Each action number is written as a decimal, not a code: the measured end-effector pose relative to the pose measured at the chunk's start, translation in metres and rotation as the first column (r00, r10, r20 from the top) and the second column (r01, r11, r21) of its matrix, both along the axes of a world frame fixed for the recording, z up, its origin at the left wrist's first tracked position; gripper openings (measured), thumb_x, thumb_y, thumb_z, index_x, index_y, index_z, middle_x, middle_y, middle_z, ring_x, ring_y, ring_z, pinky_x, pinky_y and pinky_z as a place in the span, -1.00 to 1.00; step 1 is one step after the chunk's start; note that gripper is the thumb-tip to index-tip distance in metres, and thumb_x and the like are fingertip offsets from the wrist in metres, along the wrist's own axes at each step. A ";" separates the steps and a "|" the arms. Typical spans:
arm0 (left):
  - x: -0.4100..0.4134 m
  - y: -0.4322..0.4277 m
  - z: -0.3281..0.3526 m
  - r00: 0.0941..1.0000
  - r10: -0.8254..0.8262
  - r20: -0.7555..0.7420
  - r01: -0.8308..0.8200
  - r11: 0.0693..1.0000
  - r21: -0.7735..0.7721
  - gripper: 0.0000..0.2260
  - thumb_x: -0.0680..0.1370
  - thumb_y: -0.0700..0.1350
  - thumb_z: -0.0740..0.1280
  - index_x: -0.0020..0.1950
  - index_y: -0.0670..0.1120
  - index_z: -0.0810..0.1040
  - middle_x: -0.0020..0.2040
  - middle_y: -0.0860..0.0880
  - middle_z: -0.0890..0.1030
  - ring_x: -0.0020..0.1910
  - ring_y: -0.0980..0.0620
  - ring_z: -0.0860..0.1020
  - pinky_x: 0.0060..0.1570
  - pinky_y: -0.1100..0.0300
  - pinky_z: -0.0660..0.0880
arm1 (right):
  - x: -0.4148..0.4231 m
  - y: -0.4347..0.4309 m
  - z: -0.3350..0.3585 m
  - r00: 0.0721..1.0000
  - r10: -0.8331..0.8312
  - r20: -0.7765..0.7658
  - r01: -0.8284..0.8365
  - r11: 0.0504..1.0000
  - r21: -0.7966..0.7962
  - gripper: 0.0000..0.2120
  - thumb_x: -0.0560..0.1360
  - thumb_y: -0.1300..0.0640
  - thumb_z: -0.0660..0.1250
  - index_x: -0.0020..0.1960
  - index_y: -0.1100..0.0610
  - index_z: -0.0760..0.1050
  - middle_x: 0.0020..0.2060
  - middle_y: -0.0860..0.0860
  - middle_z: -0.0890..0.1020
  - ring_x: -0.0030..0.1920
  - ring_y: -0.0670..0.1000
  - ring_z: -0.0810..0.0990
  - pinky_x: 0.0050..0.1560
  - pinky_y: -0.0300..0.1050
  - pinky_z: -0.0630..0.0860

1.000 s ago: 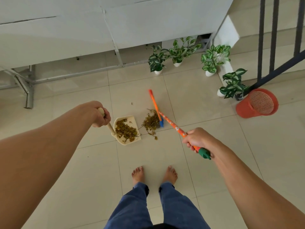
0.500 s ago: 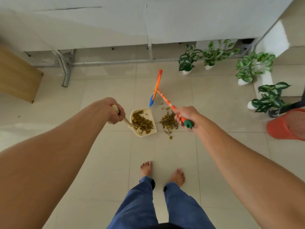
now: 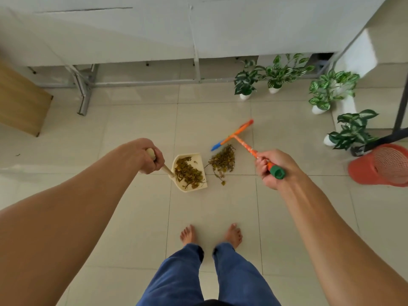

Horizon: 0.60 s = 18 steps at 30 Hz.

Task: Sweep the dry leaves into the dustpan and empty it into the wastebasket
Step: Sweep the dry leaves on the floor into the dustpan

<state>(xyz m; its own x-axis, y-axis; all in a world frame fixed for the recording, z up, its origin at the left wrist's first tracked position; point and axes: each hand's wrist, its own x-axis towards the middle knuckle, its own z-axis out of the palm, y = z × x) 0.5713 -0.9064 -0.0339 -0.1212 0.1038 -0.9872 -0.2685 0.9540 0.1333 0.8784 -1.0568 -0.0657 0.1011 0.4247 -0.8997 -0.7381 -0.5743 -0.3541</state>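
Note:
A cream dustpan (image 3: 199, 161) sits on the tiled floor with dry leaves in it, and my left hand (image 3: 147, 156) grips its wooden handle. A loose pile of dry leaves (image 3: 223, 162) lies just right of the pan's open side. My right hand (image 3: 272, 167) grips the orange broom handle near its green end cap. The broom head (image 3: 233, 135), orange and blue, rests on the floor behind the pile. The red mesh wastebasket (image 3: 382, 166) lies on its side at the far right.
Several potted green plants (image 3: 246, 81) stand along the back right, one (image 3: 351, 131) close to the wastebasket. A white bench with metal legs (image 3: 82, 91) runs along the back. A wooden panel (image 3: 21, 102) is at the left. My bare feet (image 3: 210, 236) stand behind the dustpan.
The broom head has swung from left of the leaf pile to behind it on the right. My right hand moved right. The dustpan and my left hand stayed put.

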 end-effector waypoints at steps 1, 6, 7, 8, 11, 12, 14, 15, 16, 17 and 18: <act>0.003 -0.005 -0.003 0.999 -0.010 -0.037 0.008 0.999 -0.036 -0.87 0.54 -0.38 0.18 -0.11 -0.16 0.38 -0.33 -0.04 0.38 -0.49 0.11 0.35 -0.68 0.37 0.30 | 0.002 -0.005 -0.001 1.000 0.002 0.003 -0.002 1.000 0.000 -0.88 0.58 0.27 0.21 0.07 0.20 0.50 -0.44 -0.01 0.41 -0.63 -0.19 0.36 -0.71 -0.36 0.29; 0.012 -0.013 0.010 0.993 -0.089 -0.079 0.087 0.996 -0.024 -0.86 0.55 -0.37 0.17 -0.05 -0.14 0.37 -0.35 -0.04 0.37 -0.54 0.09 0.33 -0.69 0.37 0.30 | -0.008 -0.011 -0.028 0.998 0.021 0.058 -0.018 0.999 -0.049 -0.81 0.58 0.27 0.18 0.16 0.16 0.46 -0.40 -0.01 0.38 -0.65 -0.18 0.36 -0.72 -0.35 0.27; 0.012 -0.015 0.012 0.990 -0.114 -0.087 0.113 0.993 -0.021 -0.86 0.55 -0.37 0.16 -0.05 -0.14 0.37 -0.37 -0.05 0.37 -0.56 0.08 0.32 -0.68 0.37 0.30 | -0.007 -0.013 -0.027 0.997 0.025 0.077 -0.020 0.998 -0.058 -0.79 0.57 0.29 0.18 0.18 0.17 0.45 -0.40 -0.01 0.38 -0.66 -0.18 0.36 -0.72 -0.35 0.27; 0.012 -0.015 0.014 0.989 -0.118 -0.083 0.116 0.993 -0.027 -0.86 0.54 -0.37 0.16 -0.05 -0.14 0.38 -0.39 -0.06 0.37 -0.58 0.07 0.32 -0.68 0.37 0.31 | -0.003 -0.016 -0.025 0.995 0.024 0.097 -0.019 0.998 -0.057 -0.78 0.57 0.31 0.18 0.18 0.19 0.45 -0.40 0.00 0.38 -0.66 -0.18 0.36 -0.72 -0.35 0.27; 0.006 -0.009 0.011 0.989 -0.126 -0.079 0.125 0.992 -0.026 -0.89 0.56 -0.35 0.17 -0.06 -0.15 0.38 -0.34 -0.05 0.37 -0.54 0.09 0.33 -0.68 0.37 0.32 | 0.016 -0.030 -0.002 0.983 0.102 0.154 -0.097 0.994 -0.043 -0.83 0.60 0.29 0.15 0.13 0.18 0.45 -0.42 -0.02 0.36 -0.66 -0.20 0.32 -0.73 -0.38 0.23; 0.006 -0.009 0.011 0.988 -0.137 -0.078 0.135 0.990 -0.025 -0.91 0.57 -0.34 0.18 -0.06 -0.16 0.38 -0.32 -0.05 0.37 -0.51 0.10 0.34 -0.68 0.37 0.32 | 0.022 -0.036 0.010 0.969 0.164 0.184 -0.155 0.986 -0.059 -0.85 0.61 0.27 0.15 0.10 0.14 0.46 -0.43 -0.03 0.35 -0.67 -0.21 0.31 -0.73 -0.39 0.22; 0.005 -0.006 0.008 0.987 -0.146 -0.064 0.145 0.989 -0.028 -0.92 0.57 -0.33 0.19 -0.04 -0.17 0.39 -0.32 -0.06 0.38 -0.49 0.10 0.34 -0.68 0.37 0.32 | 0.030 -0.046 0.035 0.902 0.329 0.279 -0.297 0.943 -0.151 -0.90 0.62 0.22 0.17 0.03 0.12 0.46 -0.46 -0.03 0.38 -0.67 -0.21 0.32 -0.72 -0.40 0.23; 0.005 -0.005 0.007 0.987 -0.139 -0.075 0.138 0.990 -0.028 -0.91 0.56 -0.34 0.19 -0.03 -0.17 0.40 -0.32 -0.06 0.38 -0.49 0.10 0.35 -0.67 0.37 0.33 | 0.033 -0.049 0.046 0.845 0.416 0.335 -0.361 0.907 -0.217 -0.92 0.62 0.21 0.19 0.00 0.14 0.46 -0.46 -0.01 0.40 -0.67 -0.20 0.33 -0.70 -0.39 0.26; 0.006 -0.004 0.008 0.988 -0.140 -0.071 0.139 0.990 -0.021 -0.90 0.55 -0.35 0.20 -0.02 -0.17 0.41 -0.32 -0.06 0.39 -0.49 0.09 0.35 -0.66 0.37 0.34 | 0.036 -0.049 0.054 0.781 0.492 0.384 -0.412 0.868 -0.276 -0.93 0.61 0.20 0.21 -0.03 0.16 0.45 -0.45 0.01 0.42 -0.67 -0.18 0.34 -0.69 -0.39 0.29; 0.006 -0.002 0.006 0.986 -0.146 -0.077 0.145 0.989 -0.014 -0.88 0.54 -0.36 0.20 -0.02 -0.17 0.41 -0.32 -0.06 0.39 -0.51 0.08 0.35 -0.65 0.37 0.35 | 0.038 -0.048 0.058 0.721 0.553 0.418 -0.451 0.832 -0.323 -0.92 0.61 0.20 0.23 -0.05 0.18 0.45 -0.44 0.03 0.44 -0.67 -0.16 0.35 -0.68 -0.37 0.31; 0.006 0.000 0.006 0.986 -0.148 -0.080 0.147 0.989 -0.013 -0.88 0.53 -0.36 0.20 -0.01 -0.17 0.42 -0.33 -0.07 0.39 -0.54 0.06 0.35 -0.64 0.36 0.36 | 0.038 -0.046 0.058 0.675 0.596 0.435 -0.477 0.802 -0.358 -0.91 0.60 0.21 0.24 -0.07 0.19 0.45 -0.43 0.05 0.44 -0.66 -0.15 0.36 -0.67 -0.36 0.33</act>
<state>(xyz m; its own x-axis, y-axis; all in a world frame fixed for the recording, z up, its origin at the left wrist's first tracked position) 0.5769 -0.9061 -0.0279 -0.1837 0.1199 -0.9756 -0.1133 0.9833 0.1422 0.9161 -1.1027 -0.0073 0.3714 0.3699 -0.8516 -0.0253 -0.9129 -0.4075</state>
